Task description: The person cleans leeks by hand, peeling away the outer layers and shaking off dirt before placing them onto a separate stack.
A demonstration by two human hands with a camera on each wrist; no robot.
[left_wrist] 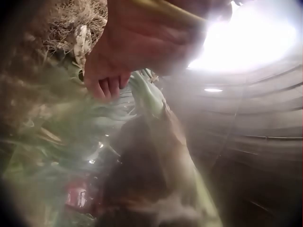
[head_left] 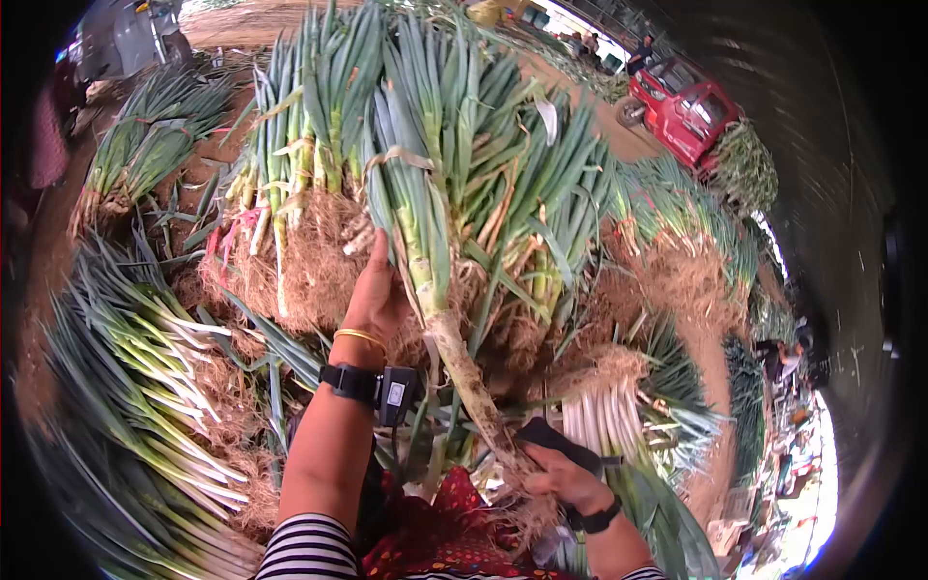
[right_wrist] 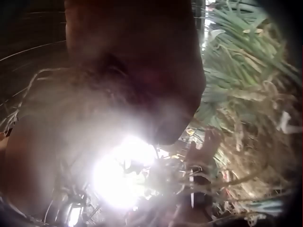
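While the leek (head_left: 459, 367) slants between my hands, its long axis runs from the leaf end, far from my body, to the root end, near it and to the right. My right hand (head_left: 563, 478) is nearer the roots and holds that end with curled fingers, near the red patterned cloth (head_left: 440, 532). My left hand (head_left: 382, 304) lies higher, at the stalk's left side; its closure I cannot tell. Bundled leeks (head_left: 324, 106) crowd the leaf end; brown ground (head_left: 713, 387) shows well apart, rightward.
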